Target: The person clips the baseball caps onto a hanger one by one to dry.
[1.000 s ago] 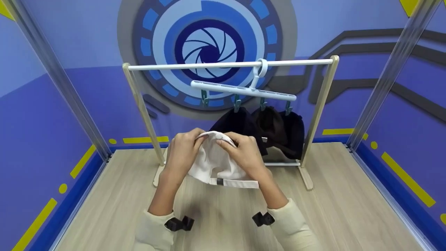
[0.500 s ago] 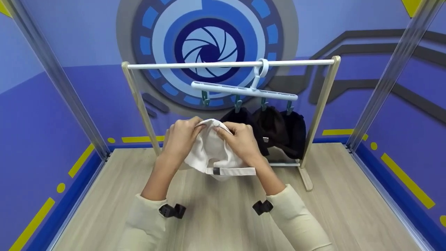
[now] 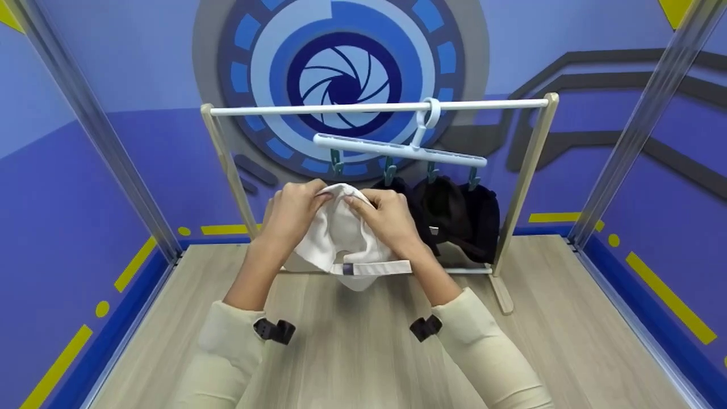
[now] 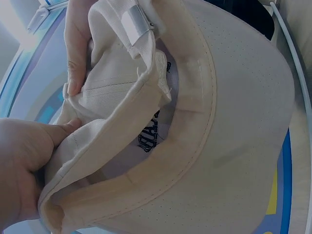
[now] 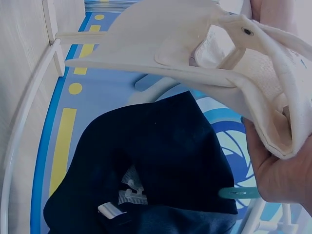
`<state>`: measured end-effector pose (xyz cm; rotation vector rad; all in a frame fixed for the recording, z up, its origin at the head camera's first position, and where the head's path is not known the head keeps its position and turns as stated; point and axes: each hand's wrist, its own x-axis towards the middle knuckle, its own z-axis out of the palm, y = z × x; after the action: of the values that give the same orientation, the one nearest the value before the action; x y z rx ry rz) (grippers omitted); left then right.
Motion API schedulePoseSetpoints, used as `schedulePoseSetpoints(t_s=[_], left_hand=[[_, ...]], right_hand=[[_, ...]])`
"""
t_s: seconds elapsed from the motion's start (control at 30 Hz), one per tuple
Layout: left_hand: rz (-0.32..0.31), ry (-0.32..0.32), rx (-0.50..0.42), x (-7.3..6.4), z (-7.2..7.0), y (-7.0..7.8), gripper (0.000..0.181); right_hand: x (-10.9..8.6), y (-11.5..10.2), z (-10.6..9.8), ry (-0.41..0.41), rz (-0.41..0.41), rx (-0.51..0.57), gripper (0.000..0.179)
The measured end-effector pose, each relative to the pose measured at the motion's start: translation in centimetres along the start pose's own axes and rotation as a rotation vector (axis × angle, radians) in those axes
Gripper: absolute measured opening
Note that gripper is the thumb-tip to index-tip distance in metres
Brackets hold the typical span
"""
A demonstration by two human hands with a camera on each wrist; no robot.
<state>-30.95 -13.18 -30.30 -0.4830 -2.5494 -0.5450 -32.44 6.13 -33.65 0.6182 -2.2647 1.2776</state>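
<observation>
In the head view, a white cap (image 3: pixel 341 233) hangs between both hands, its back strap (image 3: pixel 380 267) toward the person and its brim low. The left hand (image 3: pixel 292 213) pinches the top of the cap on the left. On the right, the right hand (image 3: pixel 392 218) pinches the same fabric with thumb and fingers. Dark lettering (image 4: pixel 150 132) shows inside the cap in the left wrist view. Above it is a light blue clip hanger (image 3: pixel 397 149). The hanger's leftmost green clip (image 3: pixel 337 163) holds nothing; its other clips carry dark caps (image 3: pixel 483 224).
A rack with a white rod (image 3: pixel 284 109) and wooden posts (image 3: pixel 525 176) bears the hanger. Its right foot (image 3: pixel 501 295) stands on the wooden table (image 3: pixel 363 352). In the right wrist view, a dark cap (image 5: pixel 156 141) hangs close beside the right hand. Blue walls enclose the table.
Both hands have moved up and slightly left in the head view, carrying the white cap closer to the hanger. More of its brim shows below the strap. The dark caps stay clipped.
</observation>
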Motion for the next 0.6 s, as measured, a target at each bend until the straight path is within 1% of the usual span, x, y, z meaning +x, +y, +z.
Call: schedulePoseSetpoints(t_s=[0.1, 0.17, 0.27, 0.33, 0.4, 0.47, 0.6], left_hand=[[0.002, -0.024, -0.047, 0.3, 0.0, -0.2, 0.026], [0.002, -0.031, -0.102, 0.5, 0.0, -0.4, 0.03], [-0.018, -0.019, -0.22, 0.9, 0.2, -0.7, 0.037], [-0.046, -0.001, -0.309, 1.2, 0.4, -0.7, 0.042], [-0.071, 0.018, -0.379, 1.7, 0.5, -0.8, 0.047], [-0.086, 0.035, -0.411, 2.2, 0.7, -0.8, 0.051], [-0.086, 0.041, -0.434, 3.2, 1.1, -1.0, 0.058]], right_hand=[[0.1, 0.2, 0.0, -0.009, 0.014, 0.014, 0.022], [0.1, 0.2, 0.1, -0.011, 0.023, 0.027, 0.022], [0.0, 0.3, 0.1, -0.01, 0.041, 0.043, 0.022], [-0.1, 0.4, 0.2, -0.009, 0.051, 0.046, 0.022], [-0.1, 0.5, 0.2, -0.008, 0.06, 0.044, 0.022], [-0.2, 0.6, 0.3, -0.004, 0.069, 0.04, 0.022], [-0.2, 0.6, 0.7, -0.003, 0.088, 0.049, 0.025]])
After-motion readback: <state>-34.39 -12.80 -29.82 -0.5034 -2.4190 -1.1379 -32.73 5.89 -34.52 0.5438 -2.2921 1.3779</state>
